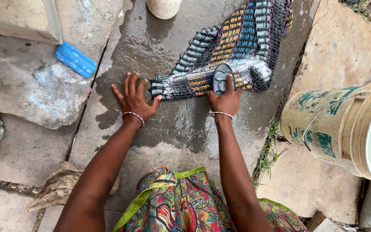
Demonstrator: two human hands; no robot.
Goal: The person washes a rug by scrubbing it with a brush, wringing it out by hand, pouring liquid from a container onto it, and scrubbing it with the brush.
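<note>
Right hand [225, 101]: frame centre, closed around dark scrub brush [222, 78], pressing striped cloth [232, 49].
Left hand [134, 99]: fingers spread flat on wet stone slab [172, 129], thumb just beside cloth's edge.

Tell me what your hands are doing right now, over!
Left hand flat on the wet stone slab, thumb at the cloth's edge. Right hand gripping a dark scrub brush on the striped cloth. Nothing blocking.

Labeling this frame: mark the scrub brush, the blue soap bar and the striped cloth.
scrub brush [221, 78], head view, on its dark back.
blue soap bar [75, 59], head view, on its flat top.
striped cloth [237, 38], head view, on its middle stripes.
</note>
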